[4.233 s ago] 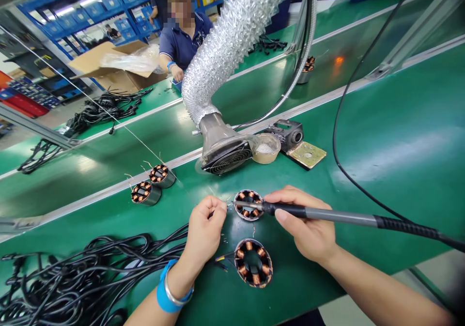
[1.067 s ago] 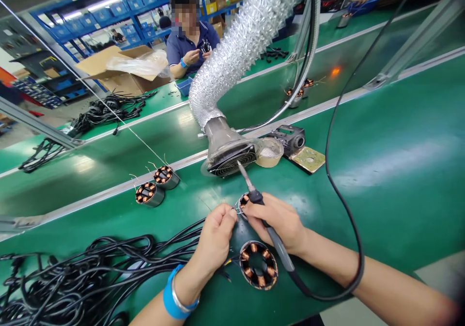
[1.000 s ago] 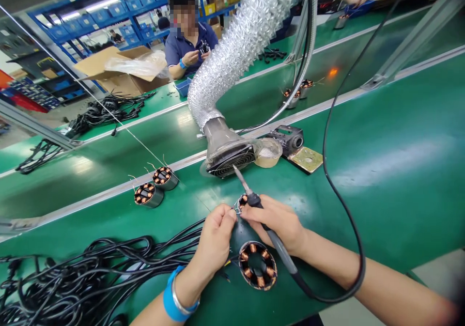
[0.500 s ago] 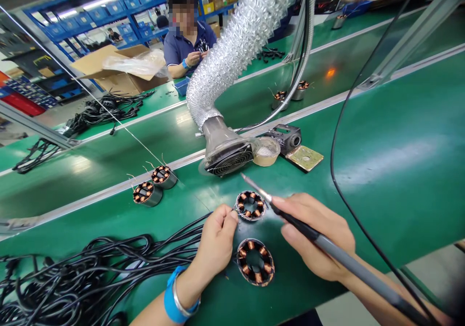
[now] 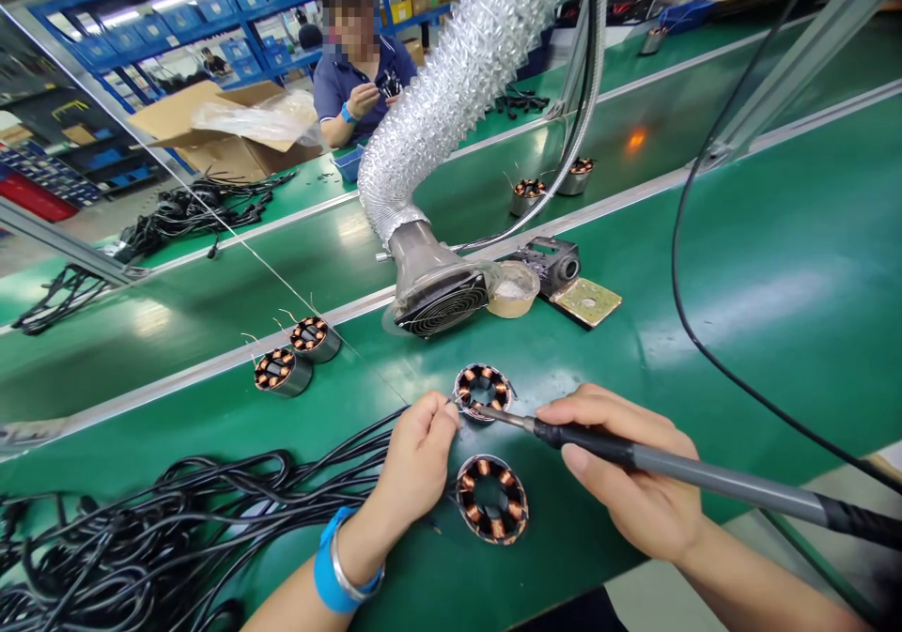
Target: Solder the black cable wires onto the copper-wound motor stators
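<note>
My right hand (image 5: 627,477) grips a soldering iron (image 5: 676,468) by its black-and-grey handle. The iron's tip reaches the near left edge of a motor stator (image 5: 483,392) with copper coils. At that same edge my left hand (image 5: 419,449) is closed in a pinch on a thin wire (image 5: 457,403); the fingertips partly hide it. Just nearer to me lies a second copper-wound stator (image 5: 491,500), touched by neither hand. Black cables (image 5: 338,468) run from a heap on the left to beneath my left hand.
A fume extractor (image 5: 443,299) on a silver duct stands beyond the stators. Beside it are a round tub (image 5: 513,289) and a soldering-iron stand (image 5: 556,266) with a sponge plate. Two more stators (image 5: 283,371) sit at the left. A co-worker (image 5: 363,69) sits across the bench.
The soldering iron's tip has swung down and left from above the far stator onto its near edge. My left hand keeps its pinch in nearly the same place.
</note>
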Available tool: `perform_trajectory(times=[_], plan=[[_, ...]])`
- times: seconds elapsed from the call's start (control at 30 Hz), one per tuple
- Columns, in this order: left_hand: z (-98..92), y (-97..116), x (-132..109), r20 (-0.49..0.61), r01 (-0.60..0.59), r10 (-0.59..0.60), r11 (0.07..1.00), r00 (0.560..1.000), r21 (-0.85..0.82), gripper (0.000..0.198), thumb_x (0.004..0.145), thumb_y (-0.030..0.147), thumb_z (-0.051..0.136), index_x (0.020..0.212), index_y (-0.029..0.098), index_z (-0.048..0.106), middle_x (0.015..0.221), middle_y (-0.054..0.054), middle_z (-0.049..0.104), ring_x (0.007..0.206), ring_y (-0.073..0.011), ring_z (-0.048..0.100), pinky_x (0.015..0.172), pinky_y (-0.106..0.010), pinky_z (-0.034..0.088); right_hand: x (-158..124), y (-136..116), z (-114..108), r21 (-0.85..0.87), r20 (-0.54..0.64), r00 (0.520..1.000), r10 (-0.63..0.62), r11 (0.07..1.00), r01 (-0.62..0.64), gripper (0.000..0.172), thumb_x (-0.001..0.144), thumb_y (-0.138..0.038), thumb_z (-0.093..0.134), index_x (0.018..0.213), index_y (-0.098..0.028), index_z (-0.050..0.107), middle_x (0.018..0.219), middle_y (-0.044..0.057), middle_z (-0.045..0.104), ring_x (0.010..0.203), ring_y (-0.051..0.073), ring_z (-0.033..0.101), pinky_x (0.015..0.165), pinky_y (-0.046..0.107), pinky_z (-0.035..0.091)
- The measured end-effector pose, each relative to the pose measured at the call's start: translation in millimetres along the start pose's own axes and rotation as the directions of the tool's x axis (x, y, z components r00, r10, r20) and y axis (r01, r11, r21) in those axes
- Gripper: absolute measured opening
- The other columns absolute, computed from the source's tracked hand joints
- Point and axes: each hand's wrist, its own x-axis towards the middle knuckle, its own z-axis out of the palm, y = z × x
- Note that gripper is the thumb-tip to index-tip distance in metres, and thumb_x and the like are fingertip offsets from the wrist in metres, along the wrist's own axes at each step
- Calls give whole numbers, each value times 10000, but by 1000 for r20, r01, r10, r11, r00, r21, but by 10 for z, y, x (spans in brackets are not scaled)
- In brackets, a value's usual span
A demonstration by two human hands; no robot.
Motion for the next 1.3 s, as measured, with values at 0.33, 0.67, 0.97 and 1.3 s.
perform_trajectory(times=[0.33,0.67,0.97,1.3], plan=[[8,40,-9,-42,-50,52,997,998,54,325,897,411,500,659,204,418,591,64,321,568,-116,286,549,-237,248,0,7,45,14,33,999,-3,1000,2,214,836,-144,559,1017,-197,658,723,21,636,571,143,562,501,270,445],[-4,60,-8,-42,-82,89,987,995,137,303,907,381,456,664,204,421,620,52,347,614,-131,337,589,-248,272,-22,-128,136,-26,42,992,-119,992,120,313,799,-81,522,1064,-186,653,683,45,633,549,162,539,479,306,439],[1,84,-8,-46,-91,99,984,994,155,317,890,399,462,645,210,394,616,52,342,608,-132,332,585,-250,271,-31,-130,112,-14,-10,993,-116,993,115,314,792,-98,530,1068,-182,654,642,32,597,526,161,522,459,304,416],[-3,69,-7,-43,-85,91,987,995,133,308,902,374,464,651,208,404,614,54,324,601,-129,308,574,-252,258,-37,-142,77,-5,-18,995,-95,995,95,318,792,-92,528,1063,-192,662,652,31,597,513,156,533,440,297,411]])
